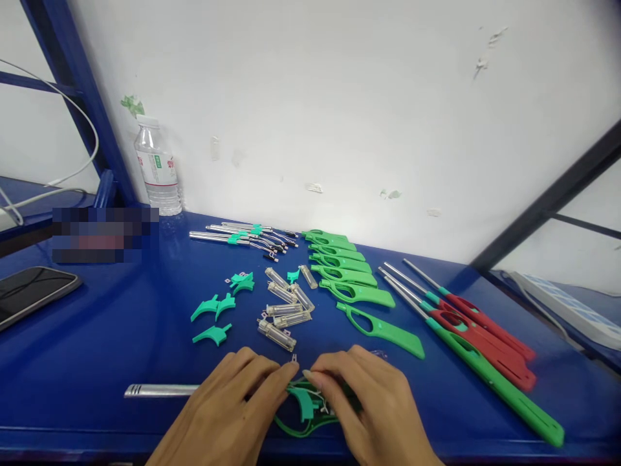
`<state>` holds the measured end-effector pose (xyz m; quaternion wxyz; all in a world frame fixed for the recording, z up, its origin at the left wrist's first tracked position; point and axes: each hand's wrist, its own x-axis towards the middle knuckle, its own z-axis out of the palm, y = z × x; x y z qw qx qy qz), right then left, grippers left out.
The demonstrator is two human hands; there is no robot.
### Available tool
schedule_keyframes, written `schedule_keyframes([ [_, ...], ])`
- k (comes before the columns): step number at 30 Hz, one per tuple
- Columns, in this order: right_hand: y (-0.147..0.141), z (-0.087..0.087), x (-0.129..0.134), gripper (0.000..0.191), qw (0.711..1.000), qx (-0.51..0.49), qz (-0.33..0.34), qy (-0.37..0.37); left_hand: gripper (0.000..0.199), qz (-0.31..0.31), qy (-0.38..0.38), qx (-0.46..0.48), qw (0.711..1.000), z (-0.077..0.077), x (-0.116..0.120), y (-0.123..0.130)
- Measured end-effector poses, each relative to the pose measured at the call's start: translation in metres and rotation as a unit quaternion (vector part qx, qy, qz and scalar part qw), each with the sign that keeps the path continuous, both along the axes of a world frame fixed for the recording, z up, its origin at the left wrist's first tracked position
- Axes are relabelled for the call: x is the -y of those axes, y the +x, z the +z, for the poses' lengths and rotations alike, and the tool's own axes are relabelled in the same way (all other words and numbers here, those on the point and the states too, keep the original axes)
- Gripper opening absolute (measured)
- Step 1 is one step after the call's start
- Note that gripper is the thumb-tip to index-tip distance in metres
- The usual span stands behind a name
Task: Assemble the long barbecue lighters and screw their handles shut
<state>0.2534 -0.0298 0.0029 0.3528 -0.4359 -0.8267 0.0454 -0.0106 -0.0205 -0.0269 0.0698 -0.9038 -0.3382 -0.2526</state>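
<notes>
A green lighter shell (310,428) lies at the table's front edge, partly covered by both hands. Inside it show a teal trigger (305,404) and thin wires. A silver metal tube (162,390) runs out to the left from under my left hand (237,404). That hand pinches a small pale metal clip (294,358) between thumb and forefinger, just above the shell. My right hand (371,401) has its thumb and forefinger pressed together over the shell's right part; what they hold, if anything, is too small to tell.
Clear fuel tanks (284,309) and loose teal triggers (212,334) lie ahead. Green shell halves (383,331) are stacked right of them, metal tubes (213,237) behind. Finished-looking red lighters (490,343) lie right. A bottle (159,168) and phone (36,291) are left.
</notes>
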Motion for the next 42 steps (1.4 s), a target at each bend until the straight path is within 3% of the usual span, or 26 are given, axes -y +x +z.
schedule_keyframes([
  [4,-0.004,-0.001,-0.001,0.018,1.0,0.003,-0.007,0.016,0.046,-0.005,-0.02,0.009,1.0,0.003,-0.001,0.002],
  [12,-0.006,-0.001,-0.002,0.016,0.999,-0.03,0.01,0.026,0.048,-0.018,-0.035,0.033,0.999,0.004,-0.002,0.001],
  [21,-0.014,0.026,-0.011,0.03,0.997,-0.046,0.048,0.048,0.046,0.005,-0.036,0.072,0.997,0.012,-0.002,0.009],
  [26,-0.013,0.035,-0.019,0.031,0.997,-0.03,0.066,-0.02,0.037,0.008,-0.048,0.079,0.996,0.014,-0.003,0.012],
  [31,-0.018,0.053,-0.044,0.016,0.991,0.117,0.031,-0.061,0.037,0.008,-0.036,0.077,0.996,0.014,-0.004,0.013],
  [35,-0.036,0.067,-0.06,0.013,0.959,0.27,0.034,-0.081,0.033,0.019,-0.001,0.086,0.996,0.017,-0.002,0.012],
  [42,-0.054,0.067,-0.068,0.022,0.946,0.315,0.027,-0.067,0.035,0.021,0.085,0.069,0.994,0.045,-0.012,0.009],
])
